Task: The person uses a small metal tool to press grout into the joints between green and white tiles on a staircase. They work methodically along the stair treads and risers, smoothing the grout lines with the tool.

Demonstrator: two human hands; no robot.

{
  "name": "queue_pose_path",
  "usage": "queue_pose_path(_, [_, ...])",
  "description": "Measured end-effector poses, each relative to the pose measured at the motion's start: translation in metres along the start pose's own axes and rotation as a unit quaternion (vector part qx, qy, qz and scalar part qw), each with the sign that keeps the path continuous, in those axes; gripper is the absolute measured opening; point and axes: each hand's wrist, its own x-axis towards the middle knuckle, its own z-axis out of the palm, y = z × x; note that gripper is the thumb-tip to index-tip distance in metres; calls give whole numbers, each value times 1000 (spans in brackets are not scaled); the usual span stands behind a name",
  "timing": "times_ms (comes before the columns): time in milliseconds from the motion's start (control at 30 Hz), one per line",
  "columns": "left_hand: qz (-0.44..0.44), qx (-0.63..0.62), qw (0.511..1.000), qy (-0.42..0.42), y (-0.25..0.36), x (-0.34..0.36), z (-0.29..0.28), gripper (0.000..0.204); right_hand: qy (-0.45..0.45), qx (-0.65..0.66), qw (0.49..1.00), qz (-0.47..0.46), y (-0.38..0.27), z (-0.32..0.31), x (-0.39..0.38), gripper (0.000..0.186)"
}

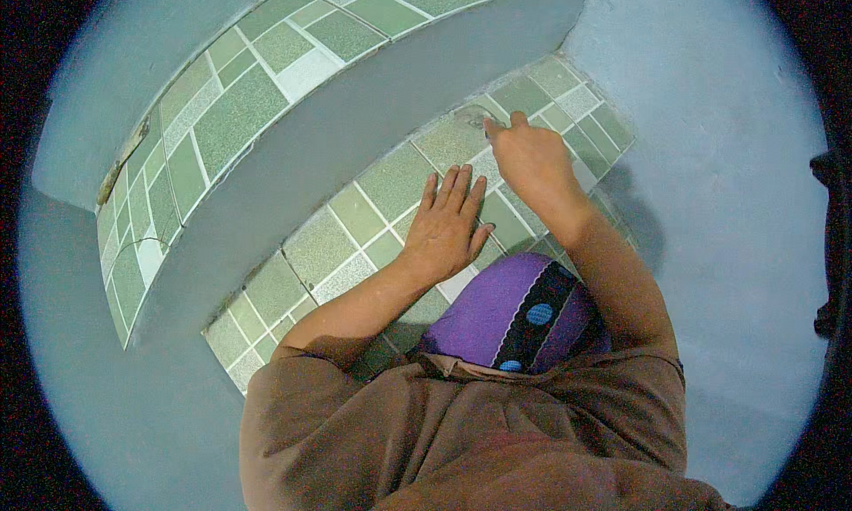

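Observation:
My left hand (pixel 446 227) lies flat on the green tiled step (pixel 390 181), fingers stretched out and thumb apart, holding nothing. Further right and farther off, my right hand (pixel 532 160) is closed, its fingertips low at the tile by the riser. Whatever it grips, if anything, is too small or hidden to name. Just left of those fingertips a grey, wet-looking smear (pixel 470 116) marks a tile along the step's back edge. White joint lines run between the tiles, which are plain and speckled green.
Behind the step rises a grey riser (pixel 293 169), topped by a higher curved step (pixel 240 111) in similar tiles. A thin brownish strip (pixel 124 160) lies at that step's left edge. A blue-grey wall (pixel 728 156) stands on the right. My knee in purple cloth (pixel 484 311) is close behind my hands.

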Motion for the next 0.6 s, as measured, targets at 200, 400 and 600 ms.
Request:
queue_pose_path(200, [10,12,1000,2,0,1,-2,67,5,44,998,35,5,6,-1,37])
queue_pose_path(400, [-1,-8,1000,-3,-4,6,-1,69,17,152,981,121,21,13,-35,30])
queue_pose_path(600, [-40,27,999,18,-21,34,3,72,100,344,911,203,53,30,-68,32])
